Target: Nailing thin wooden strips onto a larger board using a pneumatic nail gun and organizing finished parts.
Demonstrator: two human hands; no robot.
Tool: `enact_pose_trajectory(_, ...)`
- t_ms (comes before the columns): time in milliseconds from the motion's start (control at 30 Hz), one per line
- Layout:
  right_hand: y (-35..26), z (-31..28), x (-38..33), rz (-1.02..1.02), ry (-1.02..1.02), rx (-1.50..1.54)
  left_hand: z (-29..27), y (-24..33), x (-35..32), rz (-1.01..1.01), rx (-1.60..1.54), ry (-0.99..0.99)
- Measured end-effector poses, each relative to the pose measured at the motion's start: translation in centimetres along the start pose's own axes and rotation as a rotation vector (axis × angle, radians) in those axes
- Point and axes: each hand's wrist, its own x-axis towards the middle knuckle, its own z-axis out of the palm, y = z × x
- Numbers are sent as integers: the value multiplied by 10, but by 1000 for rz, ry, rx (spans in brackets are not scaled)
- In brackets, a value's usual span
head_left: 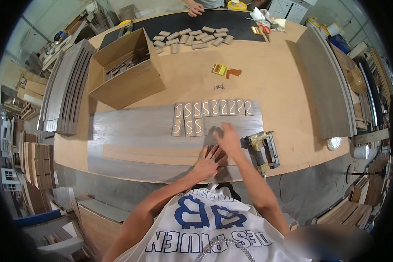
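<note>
Left hand (207, 165): The person's left hand is resting low on the grey board, its fingers reaching toward the right hand; whether they are gripping anything in the shadow beneath cannot be told.
Right hand (228, 139): The right hand is hanging just above and to the right, thumb and fingers standing apart, with nothing visible between them.
Grey board (131, 131): The wide panel is lying along the worktop's (279, 91) near edge under both hands, a tan strip (139, 153) running along it.
Beaded blocks (198, 126): Small grey pieces, each bearing a pale S-shaped bead, are lying on the board beyond the hands, a long row with a shorter one below its left end.
Nail gun (261, 150): The tool is lying just right of the right forearm, at the board's right end.
Small hardware: Metal bits (219, 87) are sitting in a cluster beyond the board, near a yellow case (220, 69).
Cardboard box (131, 85): Standing open at left, it is holding dark strips (126, 64).
Loose blocks (188, 40): More grey pieces are lying scattered beside the box.
Flanks: Grey panels are standing at left (70, 89) and right (321, 83).
Far edge: A co-worker's hand (196, 8) is resting over a black mat (236, 19), and red-handled scissors (265, 29) are lying at its right.
</note>
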Motion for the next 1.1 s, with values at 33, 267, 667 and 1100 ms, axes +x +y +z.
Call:
enact_pose_trajectory(33, -10, 15, -3, -2, -12, 1, 4, -3, -2, -3, 4, -25)
enact_pose_trajectory(267, -38, 58, 0, -87, 73, -110, 11, -7, -23, 115, 22, -1)
enact_pose_trajectory(667, -37, 52, -2, 6, 134, 12, -5, -5, -23, 102, 104, -73)
enact_pose_trajectory(1100, 5, -9, -42, 94, 112, -124, 0, 13, -30, 215, 56, -40)
